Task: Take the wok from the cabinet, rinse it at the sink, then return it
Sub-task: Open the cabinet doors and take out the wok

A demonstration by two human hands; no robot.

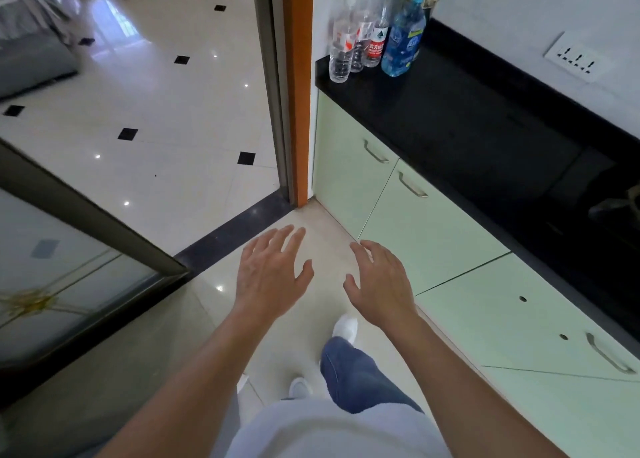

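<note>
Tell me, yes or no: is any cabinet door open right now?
No. The green cabinet doors under the black counter all sit shut, and both hands hover empty above the floor.

You've got the cabinet [426, 229] on your right: a run of pale green doors under a black countertop, all shut. Curved metal bar handles [412, 184] sit near the top edge of the doors; one nearer panel shows two small dark holes. No wok or sink is visible to you from this view.
</note>
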